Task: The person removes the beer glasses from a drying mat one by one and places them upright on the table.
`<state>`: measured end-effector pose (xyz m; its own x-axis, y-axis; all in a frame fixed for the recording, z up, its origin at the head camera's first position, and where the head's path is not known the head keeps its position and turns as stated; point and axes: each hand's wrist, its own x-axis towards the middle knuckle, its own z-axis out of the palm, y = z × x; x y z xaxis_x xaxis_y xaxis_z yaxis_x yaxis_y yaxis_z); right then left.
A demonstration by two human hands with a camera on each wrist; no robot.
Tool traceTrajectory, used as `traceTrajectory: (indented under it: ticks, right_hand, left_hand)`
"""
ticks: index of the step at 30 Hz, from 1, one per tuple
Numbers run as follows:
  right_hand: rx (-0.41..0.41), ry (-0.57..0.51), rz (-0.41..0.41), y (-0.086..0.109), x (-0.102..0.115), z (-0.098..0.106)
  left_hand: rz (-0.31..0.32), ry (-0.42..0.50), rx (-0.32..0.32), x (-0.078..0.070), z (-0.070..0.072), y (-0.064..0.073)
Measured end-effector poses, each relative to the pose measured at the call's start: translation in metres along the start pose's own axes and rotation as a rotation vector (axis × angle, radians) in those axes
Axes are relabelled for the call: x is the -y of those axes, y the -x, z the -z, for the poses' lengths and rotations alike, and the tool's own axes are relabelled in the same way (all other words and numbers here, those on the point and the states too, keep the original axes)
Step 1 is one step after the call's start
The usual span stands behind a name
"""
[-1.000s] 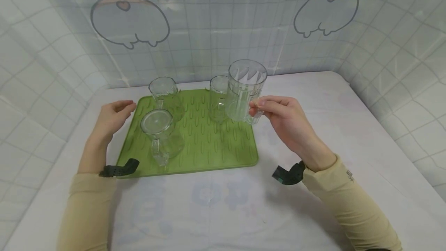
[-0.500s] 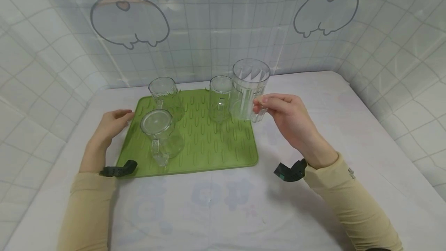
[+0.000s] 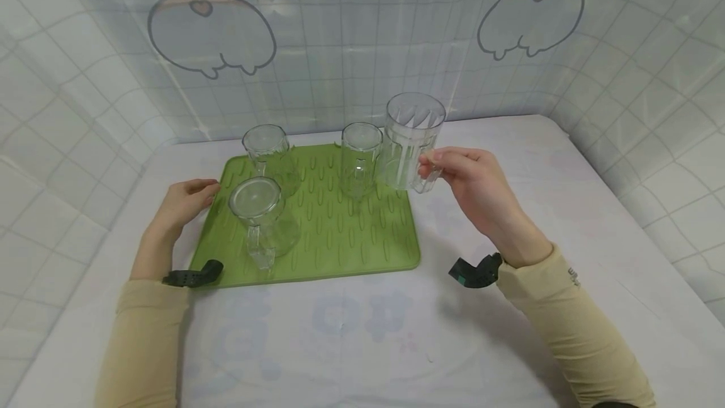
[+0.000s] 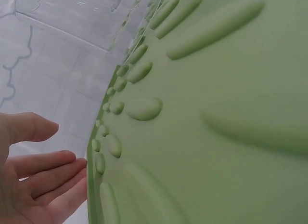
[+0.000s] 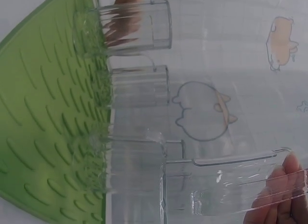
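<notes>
My right hand pinches the handle of a clear glass mug. That mug hangs in the air over the back right corner of the green ridged drying mat. Close to its left, another glass mug stands on the mat. Two more stand on the left half: a back glass mug and a front glass mug. My left hand lies at the mat's left edge, fingers extended. In the left wrist view, the fingertips of that hand meet the edge, holding nothing.
A white patterned cloth covers the table under the mat. Behind it rises a tiled-print curtain with cartoon animal drawings, and similar panels close in both sides. Black mounts sit on both wrists.
My right hand has carried the glass mug a little to the right and back, away from its neighbour. My left hand has come slightly down along the mat's edge. The standing mugs stay put.
</notes>
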<state>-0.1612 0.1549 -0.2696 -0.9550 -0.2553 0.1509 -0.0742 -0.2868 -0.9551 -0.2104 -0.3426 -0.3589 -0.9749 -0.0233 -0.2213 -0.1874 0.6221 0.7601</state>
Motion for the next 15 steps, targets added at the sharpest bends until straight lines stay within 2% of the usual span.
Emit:
traceTrajectory:
  ticks: [9, 15]
  right_hand:
    - [-0.042, -0.001, 0.029, -0.006, 0.0, 0.01]
    - [-0.084, 0.055, 0.038, -0.008, 0.0, 0.015]
  left_hand:
    - [-0.011, -0.019, -0.017, 0.003, -0.001, -0.002]
    - [-0.013, -0.022, -0.016, 0.004, 0.0, -0.001]
